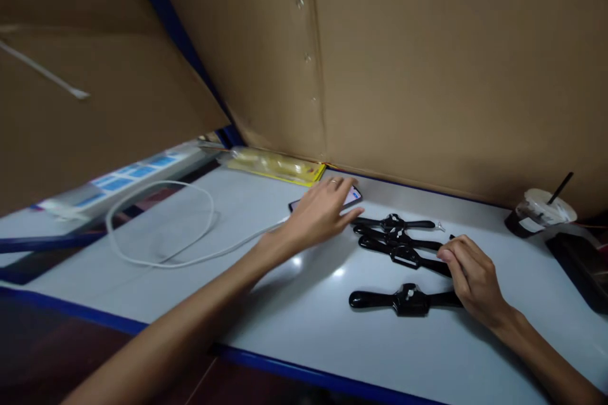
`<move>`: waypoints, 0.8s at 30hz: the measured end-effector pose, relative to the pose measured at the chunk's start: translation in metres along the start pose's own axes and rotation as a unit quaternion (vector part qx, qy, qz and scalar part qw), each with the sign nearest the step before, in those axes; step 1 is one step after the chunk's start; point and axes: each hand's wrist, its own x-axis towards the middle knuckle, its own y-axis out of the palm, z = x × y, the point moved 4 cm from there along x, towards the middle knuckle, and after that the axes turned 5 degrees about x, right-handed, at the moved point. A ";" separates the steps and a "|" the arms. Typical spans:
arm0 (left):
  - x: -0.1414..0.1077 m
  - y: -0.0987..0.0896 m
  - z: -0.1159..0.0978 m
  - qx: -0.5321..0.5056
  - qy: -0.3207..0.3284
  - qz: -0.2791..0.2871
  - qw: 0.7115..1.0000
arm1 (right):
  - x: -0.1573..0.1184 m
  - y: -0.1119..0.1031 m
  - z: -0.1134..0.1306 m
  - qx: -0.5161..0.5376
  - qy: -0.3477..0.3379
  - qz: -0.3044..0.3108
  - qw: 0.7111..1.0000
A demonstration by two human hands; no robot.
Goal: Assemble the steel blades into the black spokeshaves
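Left grip (320,212) is over the phone (353,197) on the counter (304,304), palm down, fingers loosely extended, thumb apart, so open; contact with the phone unclear. White cable (161,265) runs from beside that grip and loops off to its left. Right grip (477,278) is closed, fingertips pinched together, small dark bit (451,237) showing just above them; can't tell if it is gripped. Black two-handled tools lie just left of the right grip: three close together (405,257), one nearer the wearer (411,301); this one's right end and that of the nearest of the three are hidden by the hand. Small shiny piece (441,226) beyond the right grip, by the farthest tool's end. Lidded cup (527,218) with black straw, right of and beyond the right grip. Yellow-edged package (278,166) beyond the left grip.
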 end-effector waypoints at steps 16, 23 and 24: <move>-0.003 0.022 0.046 0.016 -0.158 0.153 0.975 | -0.008 0.005 -0.021 -0.021 -0.001 -0.024 0.999; 0.004 0.022 0.039 -0.083 -0.187 0.098 0.974 | 0.005 -0.002 -0.018 0.091 0.108 -0.035 0.989; 0.005 0.020 0.037 -0.100 -0.183 0.078 0.975 | 0.010 0.000 -0.017 0.143 0.155 -0.021 0.977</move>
